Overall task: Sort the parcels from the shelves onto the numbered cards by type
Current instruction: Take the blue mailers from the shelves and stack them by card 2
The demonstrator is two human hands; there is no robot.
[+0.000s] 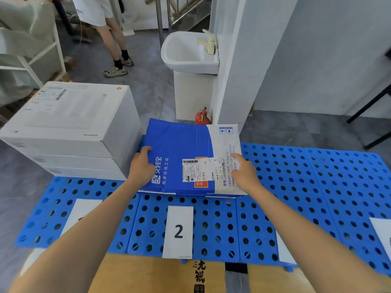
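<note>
Grips the blue-and-white parcel (179, 149) by its two side edges. Left hand (142, 163) on the blue edge, thumb on top. Right hand (245, 172) on the white edge, thumb laid over the print, fingers hidden past the rim. Holds it flat and low over the blue perforated mat (317, 187); contact with the mat unclear. Nearer than both hands, between the forearms, card 2 (178, 231) on the mat. Just left of the left hand, a stack of closed white boxes (69, 123), contents unseen. Nearer than the card, brown cardboard (137, 275). Beyond the hands, grey floor (148, 81), a white sink (186, 51), a red canister (202, 118) at its foot, a person's legs (114, 39) farther left.
</note>
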